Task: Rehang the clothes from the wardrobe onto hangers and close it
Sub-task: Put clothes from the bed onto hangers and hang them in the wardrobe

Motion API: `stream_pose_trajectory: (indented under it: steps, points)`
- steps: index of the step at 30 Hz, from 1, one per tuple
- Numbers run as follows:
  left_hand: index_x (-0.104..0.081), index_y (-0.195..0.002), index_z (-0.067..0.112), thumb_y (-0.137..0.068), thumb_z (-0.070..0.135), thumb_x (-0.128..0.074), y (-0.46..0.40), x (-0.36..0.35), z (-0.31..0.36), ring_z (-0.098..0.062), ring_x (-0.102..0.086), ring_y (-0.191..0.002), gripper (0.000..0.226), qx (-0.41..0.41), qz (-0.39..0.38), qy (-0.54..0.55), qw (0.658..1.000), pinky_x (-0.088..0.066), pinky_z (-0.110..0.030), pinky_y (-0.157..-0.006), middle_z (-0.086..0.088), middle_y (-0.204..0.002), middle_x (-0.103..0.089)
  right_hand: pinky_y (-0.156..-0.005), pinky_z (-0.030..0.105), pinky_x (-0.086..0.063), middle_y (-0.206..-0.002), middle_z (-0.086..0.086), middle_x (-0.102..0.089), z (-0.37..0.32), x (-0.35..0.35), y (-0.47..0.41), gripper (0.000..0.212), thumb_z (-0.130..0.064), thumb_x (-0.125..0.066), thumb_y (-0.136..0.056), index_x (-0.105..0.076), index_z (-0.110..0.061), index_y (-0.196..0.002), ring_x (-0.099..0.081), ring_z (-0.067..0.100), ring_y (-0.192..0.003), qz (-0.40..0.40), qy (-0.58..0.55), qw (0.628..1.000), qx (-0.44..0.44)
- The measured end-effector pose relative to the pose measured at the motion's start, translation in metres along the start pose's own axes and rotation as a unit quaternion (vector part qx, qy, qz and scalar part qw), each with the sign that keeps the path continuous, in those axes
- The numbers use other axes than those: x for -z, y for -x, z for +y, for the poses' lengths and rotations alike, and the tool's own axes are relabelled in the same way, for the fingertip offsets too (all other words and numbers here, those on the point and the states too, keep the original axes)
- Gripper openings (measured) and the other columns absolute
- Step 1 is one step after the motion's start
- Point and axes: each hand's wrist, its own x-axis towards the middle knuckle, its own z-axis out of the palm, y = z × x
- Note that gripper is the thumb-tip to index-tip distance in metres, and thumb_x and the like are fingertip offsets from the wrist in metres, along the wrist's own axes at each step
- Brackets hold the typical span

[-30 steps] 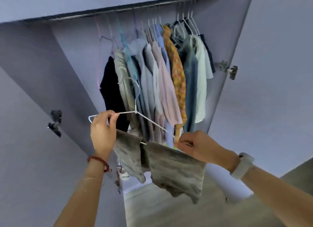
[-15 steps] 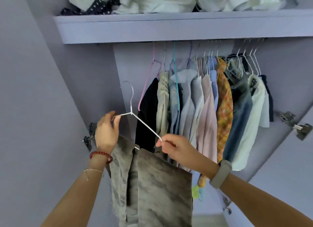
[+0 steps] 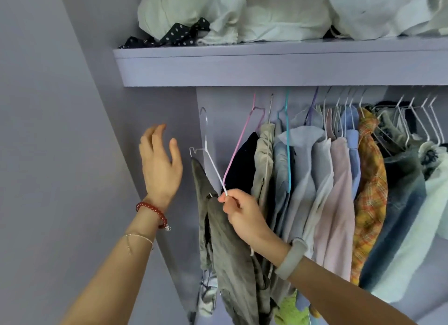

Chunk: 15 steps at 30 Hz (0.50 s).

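Observation:
A white wire hanger (image 3: 210, 160) carries a grey-green garment (image 3: 230, 247) draped over its bar, at the left end of the row inside the lilac wardrobe. My right hand (image 3: 238, 212) pinches the hanger's lower right end. The hanger's hook points up toward the rail, which the shelf hides. My left hand (image 3: 160, 164) is off the hanger, fingers spread and relaxed, just left of it. To the right hang several clothes (image 3: 339, 184) on hangers: dark, beige, blue, pink, an orange plaid shirt and denim.
A lilac shelf (image 3: 278, 67) above the row holds crumpled white cloth (image 3: 266, 14) and a dark dotted piece (image 3: 179, 35). The wardrobe's left wall (image 3: 150, 111) stands close to my left hand. More loose cloth lies low in the wardrobe (image 3: 288, 310).
My left hand has let go of the hanger and opened. The right hand has lifted the hanger with the grey-green garment up into the left end of the row. The view tilted upward.

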Motion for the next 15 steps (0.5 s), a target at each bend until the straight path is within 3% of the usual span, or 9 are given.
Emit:
stream_pose_trajectory:
  steps: [3,7,10,15]
  points:
    - [-0.042,-0.132,0.0,-0.093,0.012,-0.044,-0.017,0.002,0.004,-0.036,-0.035,-0.126,0.041,-0.038,0.023,-0.017,0.999,-0.021,-0.022,-0.104,-0.025,-0.137,-0.036,-0.046,0.009,-0.027,-0.06,-0.015,-0.042,-0.007,-0.025,-0.026,0.027,-0.004,-0.037,-0.091,-0.056,-0.021,-0.082,-0.043,-0.004,-0.044,0.023,-0.031,0.999,-0.02]
    - [-0.04,-0.136,0.005,-0.091,0.011,-0.043,-0.048,0.005,0.011,-0.037,-0.028,-0.132,0.045,-0.088,0.044,-0.034,0.995,-0.023,-0.035,-0.11,-0.024,-0.143,-0.028,-0.049,0.014,-0.031,-0.074,-0.007,-0.049,-0.021,-0.046,-0.067,0.029,-0.006,-0.034,-0.09,-0.052,-0.025,-0.081,-0.042,0.002,-0.055,0.069,-0.05,0.996,-0.032]
    - [-0.037,-0.139,0.01,-0.091,0.012,-0.044,-0.067,0.001,0.015,-0.039,-0.02,-0.137,0.049,-0.109,0.025,-0.053,0.992,-0.015,-0.036,-0.111,-0.022,-0.148,-0.022,-0.055,0.016,-0.037,-0.079,-0.004,-0.051,-0.035,-0.054,-0.096,0.027,-0.005,-0.033,-0.089,-0.052,-0.024,-0.083,-0.047,0.006,-0.063,0.095,-0.048,0.994,-0.022]
    - [-0.025,-0.145,0.015,-0.092,0.016,-0.042,-0.081,-0.005,0.014,-0.042,-0.004,-0.14,0.056,-0.125,-0.01,-0.086,0.988,-0.01,-0.05,-0.113,-0.022,-0.153,-0.01,-0.082,0.038,-0.047,-0.09,0.008,-0.053,-0.042,-0.049,-0.122,0.023,-0.004,-0.032,-0.087,-0.05,-0.017,-0.092,-0.056,0.027,-0.086,0.134,-0.045,0.989,-0.046]
